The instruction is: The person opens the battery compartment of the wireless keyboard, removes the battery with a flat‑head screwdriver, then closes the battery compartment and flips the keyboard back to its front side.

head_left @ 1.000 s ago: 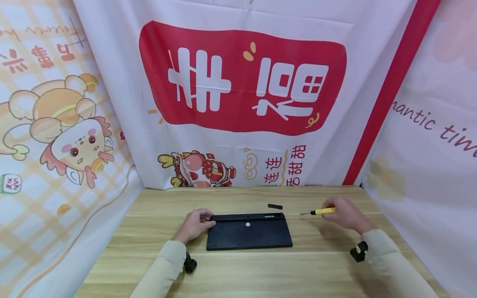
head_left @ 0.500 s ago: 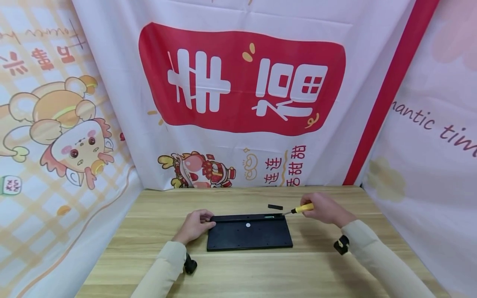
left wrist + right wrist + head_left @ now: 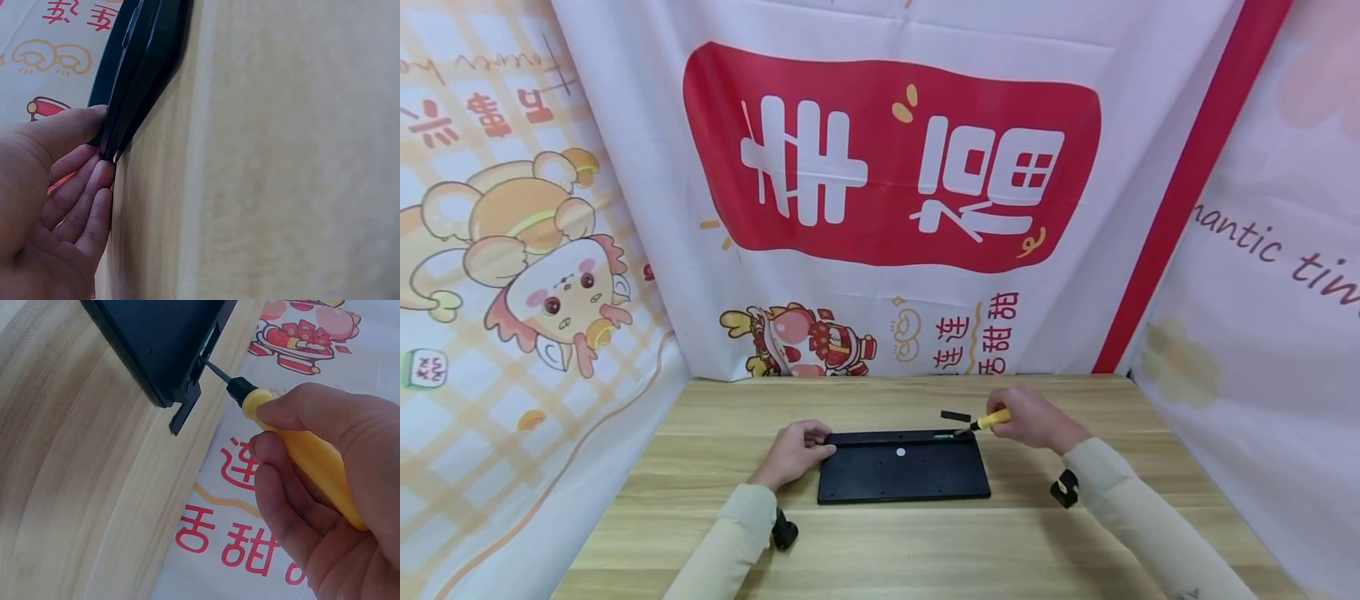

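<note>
A black keyboard [image 3: 902, 475] lies underside up on the wooden table, a small slot [image 3: 943, 436] open near the right end of its raised far strip. My left hand [image 3: 793, 454] grips its far left corner; in the left wrist view the thumb [image 3: 75, 128] lies on one face and the fingers against the end. With my right hand [image 3: 1026, 417] I hold a yellow-handled screwdriver [image 3: 312, 465]. Its metal shaft [image 3: 217, 372] slants down to the slot, the tip at or inside it. Just beyond the keyboard lies a small black cover strip [image 3: 956, 416].
The wooden table [image 3: 880, 550] ends at a printed white cloth [image 3: 910, 317] hanging behind it. More printed cloths hang at the left and right. A small black camera sits on each wrist.
My right hand has moved left with the screwdriver, bringing its tip from beside the keyboard to the slot. The left hand and the keyboard have stayed in place.
</note>
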`<state>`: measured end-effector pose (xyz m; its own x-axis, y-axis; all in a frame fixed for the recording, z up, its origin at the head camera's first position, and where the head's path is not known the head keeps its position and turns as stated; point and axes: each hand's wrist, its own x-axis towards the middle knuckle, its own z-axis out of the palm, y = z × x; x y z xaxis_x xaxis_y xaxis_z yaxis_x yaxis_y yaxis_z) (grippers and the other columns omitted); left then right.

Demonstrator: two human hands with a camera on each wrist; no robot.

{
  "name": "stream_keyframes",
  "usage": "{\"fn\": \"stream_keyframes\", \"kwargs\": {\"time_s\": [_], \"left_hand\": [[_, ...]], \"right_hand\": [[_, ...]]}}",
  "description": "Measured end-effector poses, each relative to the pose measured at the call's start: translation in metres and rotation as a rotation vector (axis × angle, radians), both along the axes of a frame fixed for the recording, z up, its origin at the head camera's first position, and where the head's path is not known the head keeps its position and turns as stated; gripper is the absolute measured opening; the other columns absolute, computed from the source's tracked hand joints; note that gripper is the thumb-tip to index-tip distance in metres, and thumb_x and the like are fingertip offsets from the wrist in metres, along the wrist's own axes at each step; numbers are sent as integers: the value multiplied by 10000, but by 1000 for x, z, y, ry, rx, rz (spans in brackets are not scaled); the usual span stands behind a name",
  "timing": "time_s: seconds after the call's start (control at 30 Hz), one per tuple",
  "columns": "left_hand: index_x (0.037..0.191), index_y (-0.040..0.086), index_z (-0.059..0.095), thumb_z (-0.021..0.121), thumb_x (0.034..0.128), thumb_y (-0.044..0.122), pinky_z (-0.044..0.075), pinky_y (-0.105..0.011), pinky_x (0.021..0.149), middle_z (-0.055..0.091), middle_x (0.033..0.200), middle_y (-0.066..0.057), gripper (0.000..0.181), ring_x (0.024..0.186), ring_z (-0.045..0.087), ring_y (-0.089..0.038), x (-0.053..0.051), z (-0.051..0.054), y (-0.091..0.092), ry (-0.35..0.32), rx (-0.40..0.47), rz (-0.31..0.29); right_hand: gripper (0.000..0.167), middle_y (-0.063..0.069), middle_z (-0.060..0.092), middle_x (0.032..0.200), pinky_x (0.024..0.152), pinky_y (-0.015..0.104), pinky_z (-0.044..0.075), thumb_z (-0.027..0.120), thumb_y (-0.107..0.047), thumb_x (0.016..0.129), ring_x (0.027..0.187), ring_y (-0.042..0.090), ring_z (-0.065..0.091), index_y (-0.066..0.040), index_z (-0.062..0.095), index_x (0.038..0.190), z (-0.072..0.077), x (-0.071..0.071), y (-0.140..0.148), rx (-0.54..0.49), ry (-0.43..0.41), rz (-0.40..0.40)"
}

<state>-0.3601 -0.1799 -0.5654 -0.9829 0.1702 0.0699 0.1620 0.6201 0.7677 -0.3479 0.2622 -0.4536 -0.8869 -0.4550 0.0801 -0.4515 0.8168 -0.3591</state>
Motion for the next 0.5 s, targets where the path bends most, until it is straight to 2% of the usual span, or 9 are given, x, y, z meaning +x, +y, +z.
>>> {"fn": "stream_keyframes", "kwargs": {"time_s": [0.23, 0.5], "left_hand": [[1166, 142, 773, 817, 944, 194, 606, -424, 964, 764, 1108, -26, 232, 1046, 713, -178, 0, -1, -1, -6, -2, -7], [1144, 168, 778, 827, 935, 193, 609, -413, 964, 762, 1084, -1, 217, 1026, 710, -145, -2, -3, -1, 1, 19, 1]], "right_hand": [[84, 1, 725, 885, 757, 338, 581, 822, -96, 885, 789, 124, 606, -107, 747, 922, 9, 0, -13, 64, -30, -11], [124, 5, 701, 825, 710, 351, 593, 859, -55, 843, 740, 162, 629, -85, 739, 853, 36, 1, -51, 191, -67, -56]]}}
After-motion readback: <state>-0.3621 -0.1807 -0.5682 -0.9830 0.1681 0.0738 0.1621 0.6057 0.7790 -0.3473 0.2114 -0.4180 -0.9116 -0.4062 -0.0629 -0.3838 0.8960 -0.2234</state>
